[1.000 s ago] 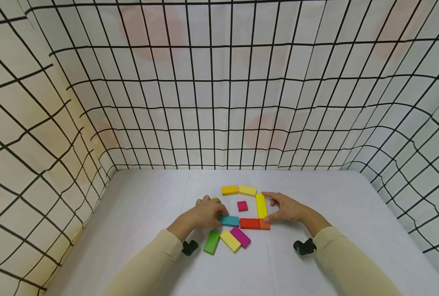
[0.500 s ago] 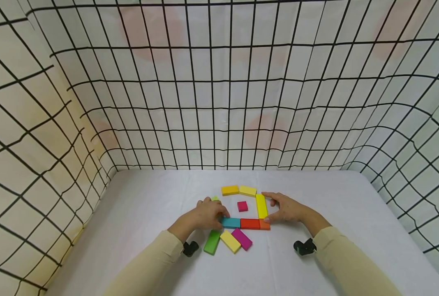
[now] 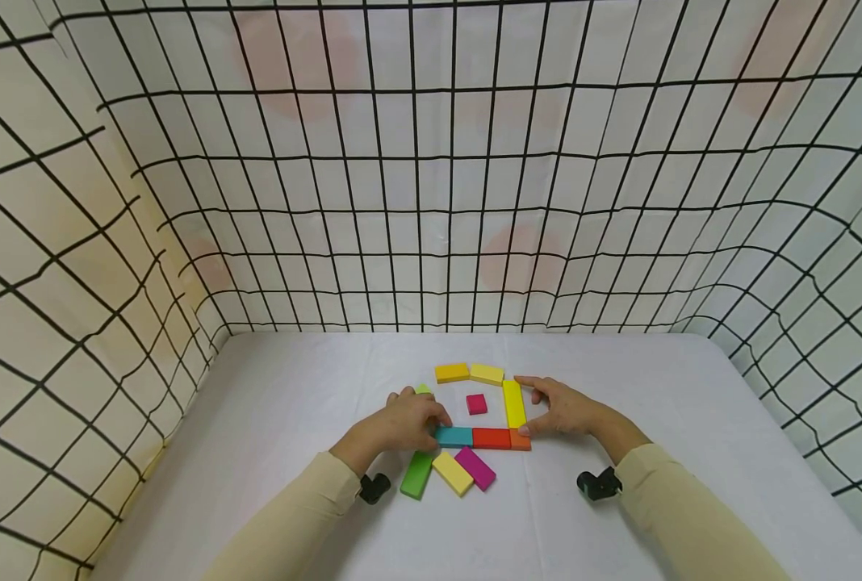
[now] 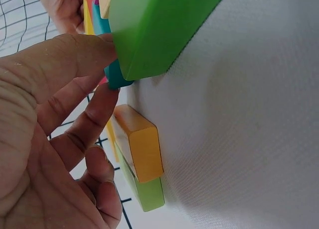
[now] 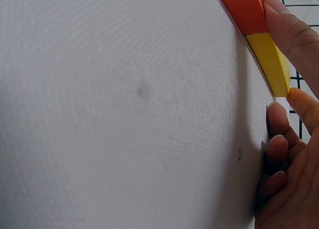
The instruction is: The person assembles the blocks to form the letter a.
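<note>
The left hand (image 3: 405,422) pinches the left end of a teal block (image 3: 454,436) between thumb and fingers. That block (image 4: 115,75) meets a red block (image 3: 491,438), which touches an orange block (image 3: 520,440). At the row's right end, the right hand (image 3: 565,408) has its thumb on the orange block (image 5: 245,12) and its index fingertip at the far end of a long yellow block (image 3: 514,403). In the left wrist view, an amber block (image 4: 144,144) and a light green block (image 4: 149,193) lie beside the left hand's fingers.
Nearer the person lie a green block (image 3: 416,474), a pale yellow block (image 3: 452,474) and a magenta block (image 3: 475,468). A small pink block (image 3: 477,404) sits behind the row, with two yellowish blocks (image 3: 452,373) farther back. Black netting surrounds the white table (image 3: 293,363).
The left hand's teal block has slid slightly right and now meets the red one. The magenta block has shifted a little to the right. The right hand has barely moved.
</note>
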Demonstrator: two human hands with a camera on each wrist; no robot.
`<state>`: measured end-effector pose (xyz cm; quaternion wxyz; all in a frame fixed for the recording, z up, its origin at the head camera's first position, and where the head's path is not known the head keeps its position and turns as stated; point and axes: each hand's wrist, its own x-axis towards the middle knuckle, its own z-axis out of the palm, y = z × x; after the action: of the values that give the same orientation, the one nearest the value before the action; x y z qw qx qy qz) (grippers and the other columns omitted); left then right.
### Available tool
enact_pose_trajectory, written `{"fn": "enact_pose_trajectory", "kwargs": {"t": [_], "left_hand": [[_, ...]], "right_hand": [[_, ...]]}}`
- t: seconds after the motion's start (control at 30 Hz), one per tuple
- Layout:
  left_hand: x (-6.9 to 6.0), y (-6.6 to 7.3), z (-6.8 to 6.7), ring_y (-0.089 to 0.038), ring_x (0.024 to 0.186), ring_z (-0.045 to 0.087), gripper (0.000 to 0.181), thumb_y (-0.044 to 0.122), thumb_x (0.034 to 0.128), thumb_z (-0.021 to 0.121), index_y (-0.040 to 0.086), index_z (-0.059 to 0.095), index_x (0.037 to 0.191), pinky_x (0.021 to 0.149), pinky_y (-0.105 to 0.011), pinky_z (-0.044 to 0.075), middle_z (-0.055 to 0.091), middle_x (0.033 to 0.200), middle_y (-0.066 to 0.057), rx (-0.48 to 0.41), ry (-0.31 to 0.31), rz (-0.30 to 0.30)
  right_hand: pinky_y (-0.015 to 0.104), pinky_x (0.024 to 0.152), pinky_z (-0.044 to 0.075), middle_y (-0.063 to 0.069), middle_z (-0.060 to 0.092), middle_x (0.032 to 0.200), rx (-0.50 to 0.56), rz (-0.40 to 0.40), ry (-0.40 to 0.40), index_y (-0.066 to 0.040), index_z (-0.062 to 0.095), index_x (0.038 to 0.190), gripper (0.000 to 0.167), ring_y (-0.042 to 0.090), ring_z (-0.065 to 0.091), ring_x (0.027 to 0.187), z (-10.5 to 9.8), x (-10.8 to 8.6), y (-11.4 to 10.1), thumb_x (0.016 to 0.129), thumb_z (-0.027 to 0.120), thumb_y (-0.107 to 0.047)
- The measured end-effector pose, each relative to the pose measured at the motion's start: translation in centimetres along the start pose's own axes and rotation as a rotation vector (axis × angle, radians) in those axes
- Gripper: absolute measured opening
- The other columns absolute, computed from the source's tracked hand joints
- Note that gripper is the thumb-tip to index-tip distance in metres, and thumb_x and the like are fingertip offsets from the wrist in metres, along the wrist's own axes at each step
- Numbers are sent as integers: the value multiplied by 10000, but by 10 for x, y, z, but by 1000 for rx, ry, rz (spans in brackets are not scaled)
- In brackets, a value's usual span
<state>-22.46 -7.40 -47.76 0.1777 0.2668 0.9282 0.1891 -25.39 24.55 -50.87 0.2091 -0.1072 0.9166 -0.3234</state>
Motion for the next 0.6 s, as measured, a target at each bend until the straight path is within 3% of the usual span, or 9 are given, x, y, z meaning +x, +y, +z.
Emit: {"fn": "enact_pose_trajectory", "kwargs": {"t": [0.6], "left_hand": [[-2,7,2,-137,1010,446,323,293,833,828,266,757,1146,807,-330,349,637,1056,71,5,17,-4]], "right_hand": [[352,825,420,60,469,1090,18,6,-4,-198,399,1568,1026,227,444,1058,0,-1,-1,713,920,-425]]}}
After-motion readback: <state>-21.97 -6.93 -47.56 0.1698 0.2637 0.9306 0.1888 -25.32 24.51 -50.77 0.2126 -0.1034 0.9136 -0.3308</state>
